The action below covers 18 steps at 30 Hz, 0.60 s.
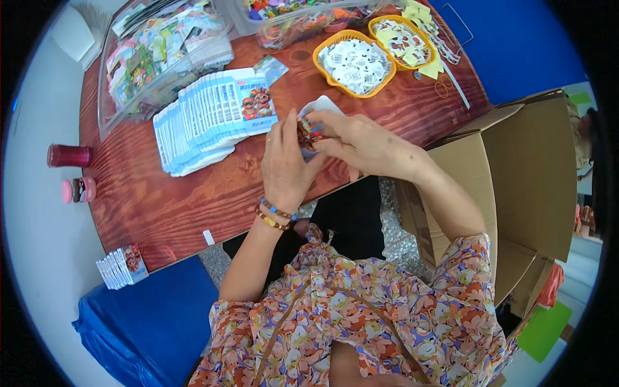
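Both hands meet over the near edge of the table around a small printed packet [308,133] with a white flap and colourful figures. My left hand [284,158] wraps its left side, fingers bent. From the right, my right hand [361,142] pinches the packet with thumb and fingers, which hide much of it; I cannot tell whether it is unsealed. Just left of my hands lies a fanned stack of blue-and-white printed packets [206,116], the top one showing cartoon figures. A small clear sachet [271,68] lies behind the stack.
Clear plastic bins [116,122] of packets and small colourful items line the back. Two yellow baskets [327,76] hold small white pieces. Jars [69,155] stand at the left edge, with a row of small packets [122,266] nearer. An open cardboard box [464,174] stands right.
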Tool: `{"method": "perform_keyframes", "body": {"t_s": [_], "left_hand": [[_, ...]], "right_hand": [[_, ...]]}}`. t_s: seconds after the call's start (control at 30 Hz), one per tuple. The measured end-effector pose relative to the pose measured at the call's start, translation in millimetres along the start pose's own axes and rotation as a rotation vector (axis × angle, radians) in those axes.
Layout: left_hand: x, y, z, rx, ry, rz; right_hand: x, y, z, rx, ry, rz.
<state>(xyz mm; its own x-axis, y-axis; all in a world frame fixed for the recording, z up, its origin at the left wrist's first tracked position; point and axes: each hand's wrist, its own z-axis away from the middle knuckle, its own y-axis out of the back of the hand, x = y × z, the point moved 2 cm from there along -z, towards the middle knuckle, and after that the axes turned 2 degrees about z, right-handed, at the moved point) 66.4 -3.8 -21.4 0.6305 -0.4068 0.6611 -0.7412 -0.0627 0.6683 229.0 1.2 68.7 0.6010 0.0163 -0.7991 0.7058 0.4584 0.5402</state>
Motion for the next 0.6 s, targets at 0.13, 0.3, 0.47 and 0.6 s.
{"method": "perform_keyframes", "body": {"t_s": [0.13, 0.3, 0.47, 0.6], "left_hand": [[1, 6, 1, -0.032, 0.046, 0.041], [7, 1, 8, -0.031, 0.020, 0.138], [3, 6, 12, -0.049, 0.045, 0.146], [2, 6, 10, -0.057, 0.046, 0.148]], "right_hand": [[9, 45, -6, 0.276, -0.056, -0.083], [91, 87, -63, 0.390, 0.111, 0.726], [106, 92, -80, 0.209, 0.032, 0.761], [104, 104, -76, 0.238, -0.026, 0.516]]}}
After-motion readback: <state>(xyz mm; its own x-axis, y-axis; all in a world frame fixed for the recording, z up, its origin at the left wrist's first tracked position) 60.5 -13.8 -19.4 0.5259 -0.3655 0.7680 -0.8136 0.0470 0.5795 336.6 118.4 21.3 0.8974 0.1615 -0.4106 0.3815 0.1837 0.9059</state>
